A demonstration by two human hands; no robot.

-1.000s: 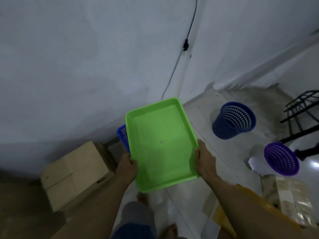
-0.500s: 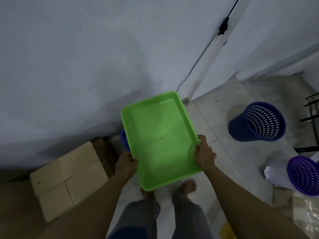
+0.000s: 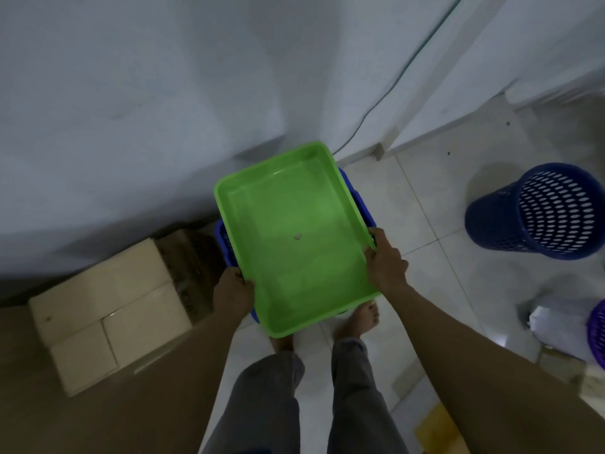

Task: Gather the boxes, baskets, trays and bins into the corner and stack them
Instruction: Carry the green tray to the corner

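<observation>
Nothing readable anywhere here, honestly. The green tray (image 3: 294,244) is plain plastic with no logo or label, and the cardboard box (image 3: 108,309) on the left shows blank faces only. Same for the blue mesh bin (image 3: 537,211): no sticker, number or brand I can make out.

Cardboard box (image 3: 108,319) left (bare tiles right)

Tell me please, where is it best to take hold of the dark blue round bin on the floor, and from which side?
Probably at the open rim of the dark blue bin, from above. It stands on the floor with its mouth tilted toward the camera, so the rim is the nearest free edge. The perforated wall tapers downward and gives a poorer grip. Both hands, left hand and right hand, now hold the green tray.
</observation>
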